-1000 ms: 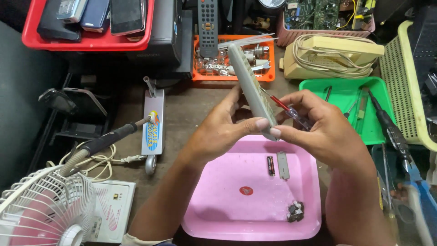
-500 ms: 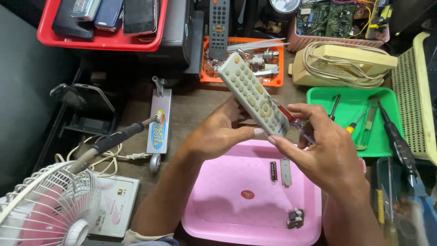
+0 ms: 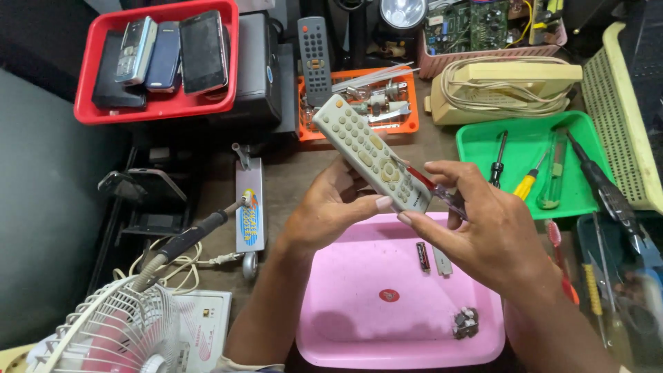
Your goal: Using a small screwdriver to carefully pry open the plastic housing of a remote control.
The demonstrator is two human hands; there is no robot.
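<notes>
I see the shallow pink plastic tray point(image 3: 359, 324) low in the middle; above its far edge both hands hold a long grey remote control with pale buttons point(image 3: 369, 153), button side up, tilted away; my left hand point(image 3: 331, 207) curls around its near end, thumb pressed on the face; my right hand point(image 3: 483, 231) pinches that same end while gripping a clear-handled, red-shafted screwdriver point(image 3: 431, 190); a small battery point(image 3: 423, 256) lies in the tray.

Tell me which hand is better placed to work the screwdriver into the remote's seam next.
Right, probably. The right hand already holds the red-handled screwdriver against the lower end of the grey remote, while the left hand grips the remote from beneath over the pink tray.
</notes>
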